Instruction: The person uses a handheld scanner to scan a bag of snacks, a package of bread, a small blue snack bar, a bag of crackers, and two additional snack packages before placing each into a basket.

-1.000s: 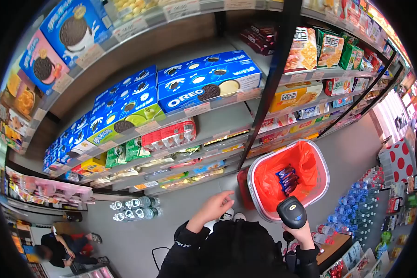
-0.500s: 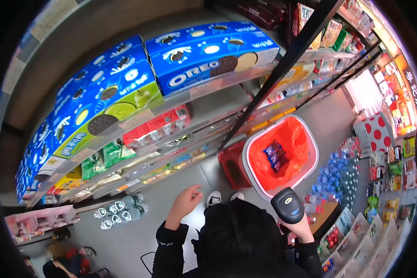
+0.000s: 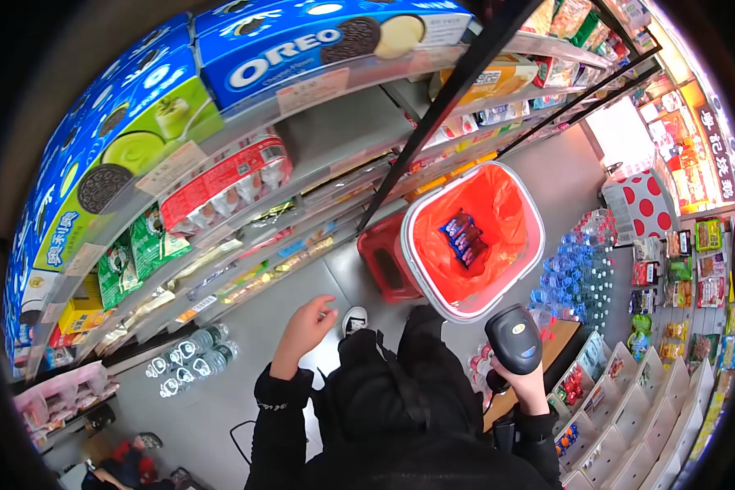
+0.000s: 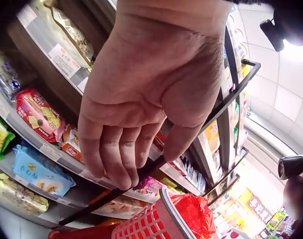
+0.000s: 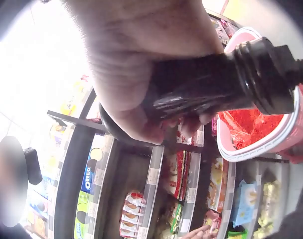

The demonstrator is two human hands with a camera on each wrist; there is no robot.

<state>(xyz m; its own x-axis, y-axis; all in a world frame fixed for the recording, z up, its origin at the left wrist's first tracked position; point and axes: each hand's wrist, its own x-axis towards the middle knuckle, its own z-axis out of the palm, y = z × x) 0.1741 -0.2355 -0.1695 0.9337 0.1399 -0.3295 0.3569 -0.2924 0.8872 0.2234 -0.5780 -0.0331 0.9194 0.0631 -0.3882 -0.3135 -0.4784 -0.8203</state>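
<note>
My right hand [image 3: 524, 390] grips a black barcode scanner [image 3: 513, 339] by its handle, with the scanner's head toward the basket. The curled fingers and black handle [image 5: 191, 84] fill the upper part of the right wrist view. A basket [image 3: 443, 305] with a white rim stands just beyond the scanner, lined with a red plastic bag [image 3: 502, 208]. Several small dark blue and red snack packs [image 3: 463, 238] lie together in the bag. My left hand [image 3: 306, 331] hangs in the air left of the basket, holding nothing, its fingers [image 4: 114, 154] loosely bent.
Shelves on the left hold blue Oreo boxes [image 3: 302, 53] and a red multipack [image 3: 224, 180]. Water bottles stand on the floor, clear ones [image 3: 192, 359] at left and blue-tinted ones [image 3: 576, 265] at right. A divided display rack [image 3: 629, 400] is at lower right. Another red container [image 3: 381, 255] adjoins the basket.
The head view has shifted, so shelves and basket sit further up and left in it. My right hand keeps its grip on the scanner; my left hand stays raised, holding nothing.
</note>
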